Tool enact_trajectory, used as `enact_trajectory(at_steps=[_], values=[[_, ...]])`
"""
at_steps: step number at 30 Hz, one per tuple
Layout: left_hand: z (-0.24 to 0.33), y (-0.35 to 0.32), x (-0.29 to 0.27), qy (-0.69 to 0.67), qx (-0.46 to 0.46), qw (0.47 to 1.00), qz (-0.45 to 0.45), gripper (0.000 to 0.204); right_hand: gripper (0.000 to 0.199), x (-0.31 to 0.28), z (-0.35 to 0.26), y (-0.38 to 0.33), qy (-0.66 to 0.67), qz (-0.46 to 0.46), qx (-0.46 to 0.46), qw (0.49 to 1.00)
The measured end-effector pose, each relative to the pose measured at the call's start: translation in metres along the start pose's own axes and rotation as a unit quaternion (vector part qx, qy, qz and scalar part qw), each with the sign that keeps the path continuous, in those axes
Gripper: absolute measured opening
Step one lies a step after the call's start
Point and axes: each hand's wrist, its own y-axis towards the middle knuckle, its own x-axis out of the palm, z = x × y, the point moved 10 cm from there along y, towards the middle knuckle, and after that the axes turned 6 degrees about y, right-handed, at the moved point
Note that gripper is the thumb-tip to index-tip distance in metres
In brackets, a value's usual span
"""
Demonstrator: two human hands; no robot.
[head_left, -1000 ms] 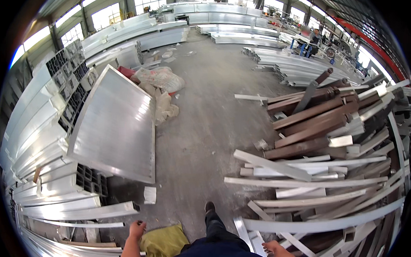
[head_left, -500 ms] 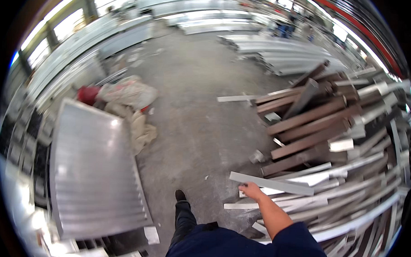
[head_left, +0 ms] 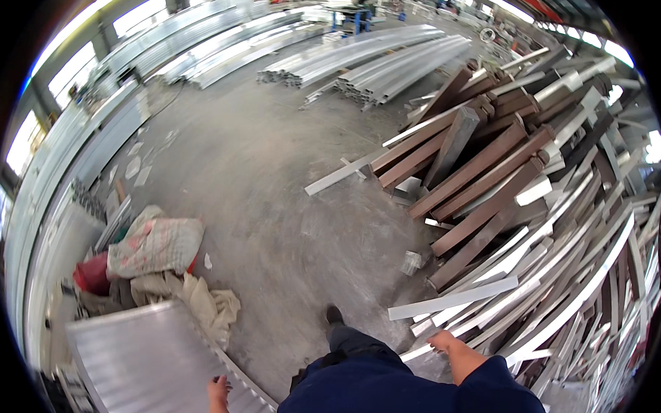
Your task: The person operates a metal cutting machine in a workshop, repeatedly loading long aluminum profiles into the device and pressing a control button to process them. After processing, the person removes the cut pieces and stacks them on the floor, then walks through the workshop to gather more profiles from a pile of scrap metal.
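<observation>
My left hand [head_left: 220, 389] hangs over the near part of a ribbed metal panel [head_left: 145, 356], its fingers loosely bent and apart, with nothing visible in them. My right hand [head_left: 439, 341] swings beside a heap of metal offcuts, its fingers half bent and slightly blurred; I see nothing held there. Just beyond it a flat pale grey metal bar [head_left: 455, 298] sticks out from the heap toward the walkway. Thin silvery strips [head_left: 545, 316] lie crisscrossed to its right. Neither hand appears to grip any of these.
Brown rectangular tubes [head_left: 485, 168] jut from the heap at right. Pale sacks [head_left: 158, 244] and a red bundle [head_left: 93, 273] lie on the left. Long silvery profiles [head_left: 405, 63] are stacked ahead, others [head_left: 77, 154] along the left. A grey concrete floor [head_left: 273, 175] runs between.
The view has turned, and I have stepped forward. The panel and sacks sit lower left; the profile stacks ahead show more. My left hand has come into view, and my right hand appears lower.
</observation>
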Motion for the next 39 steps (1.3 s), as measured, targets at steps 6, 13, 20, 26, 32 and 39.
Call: enact_trajectory(at_steps=[6,13,20,26,32,39], values=[[0.174,0.159,0.009,0.024,0.052,0.998,-0.008,0.041,0.048,0.038,-0.186,0.069,-0.156,0.000,-0.039,0.987],[0.325,0.257,0.122,0.298,-0.013,0.936,-0.187,0.034,0.054,0.027,-0.547,0.134,-0.148,0.020,-0.247,0.957],[0.527,0.432,0.155,0.269,0.014,0.943,-0.194,0.033,0.052,-0.022,-0.797,0.171,0.004,0.088,-0.243,0.966],[0.715,0.609,0.139,0.228,0.031,0.956,-0.185,0.032,0.065,-0.006,-0.790,0.231,-0.087,0.118,-0.026,0.989],[0.927,0.746,0.154,0.180,0.098,0.962,-0.183,0.032,0.050,0.028,-0.856,0.233,0.085,0.023,0.042,0.995],[1.181,0.865,0.312,0.255,0.171,0.930,-0.201,0.034,0.049,-0.009,-0.968,0.338,0.164,0.008,0.052,0.985]])
